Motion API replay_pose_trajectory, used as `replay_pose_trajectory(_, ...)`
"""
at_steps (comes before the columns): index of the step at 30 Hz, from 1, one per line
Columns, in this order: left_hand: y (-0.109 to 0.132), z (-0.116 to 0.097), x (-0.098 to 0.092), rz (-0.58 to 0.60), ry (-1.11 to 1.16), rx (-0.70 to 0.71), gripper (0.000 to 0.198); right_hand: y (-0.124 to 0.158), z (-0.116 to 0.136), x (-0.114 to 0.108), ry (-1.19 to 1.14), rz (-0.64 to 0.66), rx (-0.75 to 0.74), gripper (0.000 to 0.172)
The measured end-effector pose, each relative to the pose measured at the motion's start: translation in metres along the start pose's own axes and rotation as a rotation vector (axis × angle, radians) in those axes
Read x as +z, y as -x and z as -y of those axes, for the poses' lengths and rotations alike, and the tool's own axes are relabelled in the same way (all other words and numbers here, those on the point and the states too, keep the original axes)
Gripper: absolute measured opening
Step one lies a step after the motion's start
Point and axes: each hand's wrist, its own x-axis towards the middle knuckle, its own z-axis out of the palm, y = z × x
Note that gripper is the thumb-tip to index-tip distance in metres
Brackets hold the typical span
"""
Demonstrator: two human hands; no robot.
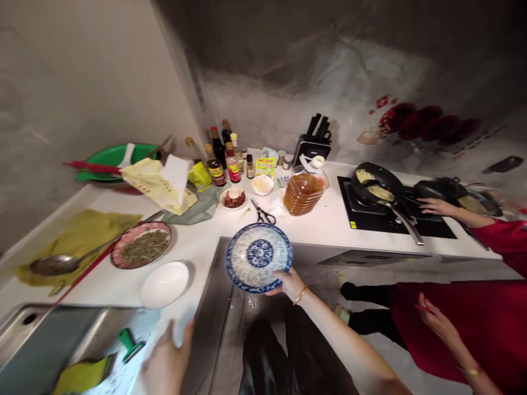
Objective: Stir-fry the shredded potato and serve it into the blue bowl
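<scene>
My right hand (pixel 290 285) grips the rim of a blue-and-white patterned plate (pixel 260 255), held out past the counter's front edge, thumb on top. The plate looks bare. My left hand (pixel 167 359) is blurred at the bottom, thumb and fingers apart with nothing in them. It is just below a white bowl (pixel 164 283) on the counter. Right of it a green-handled scraper (pixel 130 344) lies by the sink, left of my hand a yellow-green cloth (pixel 82 376). Behind the bowl sits a pink-rimmed plate of dried greyish-green shreds (pixel 146 247).
A co-worker in red has one hand (pixel 438 207) by a frying pan (pixel 376 184) on the black hob (pixel 358 214). Scissors (pixel 262 213), an oil jug (pixel 304 192), a knife block (pixel 312 147) and sauce bottles (pixel 216 171) stand along the back. A ladle (pixel 55 265) lies at left.
</scene>
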Motion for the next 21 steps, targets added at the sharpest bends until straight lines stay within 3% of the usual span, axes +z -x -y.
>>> replay_pose_trajectory(3,0.013,-0.113,0.056,0.284,0.359,0.216,0.057,0.003,0.029,-0.081,-0.042,-0.178,0.049,0.022)
replay_pose_trajectory(5,0.030,-0.195,0.093,0.531,0.598,0.240,0.057,0.005,0.060,-0.128,0.014,-0.239,0.055,0.016)
replay_pose_trajectory(8,0.054,-0.300,0.145,0.733,0.774,0.150,0.056,0.016,0.140,-0.205,0.076,-0.265,-0.009,0.025)
replay_pose_trajectory(10,0.062,-0.349,0.174,0.783,0.827,0.099,0.048,0.031,0.214,-0.267,0.119,-0.304,-0.078,0.035)
replay_pose_trajectory(13,0.062,-0.393,0.205,0.765,0.842,0.036,0.031,0.056,0.337,-0.373,0.194,-0.394,-0.160,0.036)
replay_pose_trajectory(14,0.059,-0.402,0.211,0.751,0.835,0.021,0.027,0.063,0.376,-0.408,0.221,-0.421,-0.181,0.035)
replay_pose_trajectory(16,0.053,-0.413,0.220,0.735,0.823,-0.005,0.023,0.076,0.442,-0.473,0.272,-0.464,-0.194,0.018)
replay_pose_trajectory(17,0.049,-0.417,0.222,0.730,0.815,-0.012,0.023,0.082,0.468,-0.499,0.296,-0.477,-0.200,0.022)
replay_pose_trajectory(19,0.043,-0.422,0.225,0.722,0.788,-0.014,0.022,0.097,0.498,-0.529,0.453,-0.499,-0.240,0.019)
replay_pose_trajectory(21,0.037,-0.426,0.228,0.717,0.749,-0.001,0.023,0.112,0.493,-0.519,0.634,-0.466,-0.346,0.019)
